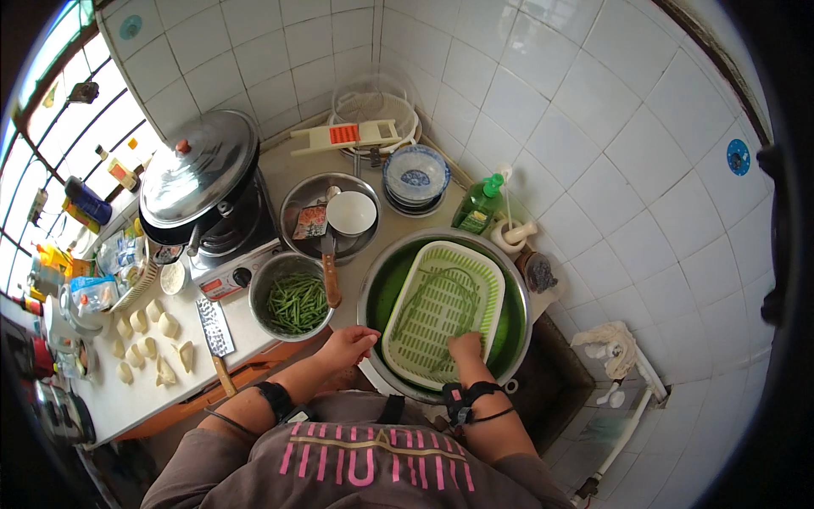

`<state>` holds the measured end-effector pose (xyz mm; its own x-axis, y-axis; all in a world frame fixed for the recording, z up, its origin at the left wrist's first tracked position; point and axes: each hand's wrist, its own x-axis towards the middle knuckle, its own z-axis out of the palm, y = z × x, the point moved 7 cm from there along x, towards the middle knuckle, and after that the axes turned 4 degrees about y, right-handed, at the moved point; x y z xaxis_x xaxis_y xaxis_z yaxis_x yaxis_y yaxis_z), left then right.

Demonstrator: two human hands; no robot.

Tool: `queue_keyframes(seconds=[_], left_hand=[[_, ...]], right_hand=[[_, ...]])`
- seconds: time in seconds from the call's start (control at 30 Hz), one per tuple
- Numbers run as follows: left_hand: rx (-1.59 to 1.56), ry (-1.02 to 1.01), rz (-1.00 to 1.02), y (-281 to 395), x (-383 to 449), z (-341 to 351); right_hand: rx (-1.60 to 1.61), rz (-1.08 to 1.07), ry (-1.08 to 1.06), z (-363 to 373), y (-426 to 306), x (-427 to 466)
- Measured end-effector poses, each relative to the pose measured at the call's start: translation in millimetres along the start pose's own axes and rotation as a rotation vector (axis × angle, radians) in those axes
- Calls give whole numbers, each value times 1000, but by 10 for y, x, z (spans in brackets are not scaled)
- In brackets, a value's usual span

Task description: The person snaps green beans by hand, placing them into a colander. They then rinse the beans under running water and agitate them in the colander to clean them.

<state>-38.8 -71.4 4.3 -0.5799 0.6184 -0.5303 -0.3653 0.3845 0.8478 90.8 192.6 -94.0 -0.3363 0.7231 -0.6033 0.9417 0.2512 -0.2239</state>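
My left hand [346, 348] is beside the rim of a large steel basin [524, 318], its fingers curled together and nothing visible in them. Inside a white and light-green plastic drainer basket [439, 305], my right hand [466, 348] reaches down near its right side. Its fingertips are hidden, so I cannot tell whether it grips anything. A few long thin green beans [416, 294] lie curved in the basket. The basket rests in the basin, over green contents. To the left, a steel pot [254, 305] holds cut green beans [296, 302].
A wooden-handled knife [329, 273] rests across a steel bowl [299, 191] and overhangs the bean pot. Left are a cleaver [215, 324], dough pieces [146, 347] and a lidded wok [197, 172] on a gas stove. Behind the basin stands a green bottle [478, 202]; a sink [553, 362] lies right.
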Motion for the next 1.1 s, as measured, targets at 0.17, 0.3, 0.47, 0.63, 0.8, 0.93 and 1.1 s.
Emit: queue_keyframes(seconds=[0.17,0.3,0.47,0.63,0.8,0.93,1.1], left_hand=[[-1,-17,2,-14,104,112],[44,-58,-1,72,198,255],[210,-124,9,-96,456,517],[337,-379,-23,122,429,973],[244,-529,-11,91,375,1109],[-44,-508,-110,76,292,1124],[-416,-505,-282,-8,319,1205]], right_hand=[[-10,-75,71,-173,-146,-181],[-56,-222,-122,343,-10,276],[588,-312,-220,67,-304,-132],[887,-310,-302,-323,-524,-625],[1036,-284,-324,-432,-414,-713],[1228,-204,-425,-388,-326,-805],[1315,-135,-406,-190,-323,-978]])
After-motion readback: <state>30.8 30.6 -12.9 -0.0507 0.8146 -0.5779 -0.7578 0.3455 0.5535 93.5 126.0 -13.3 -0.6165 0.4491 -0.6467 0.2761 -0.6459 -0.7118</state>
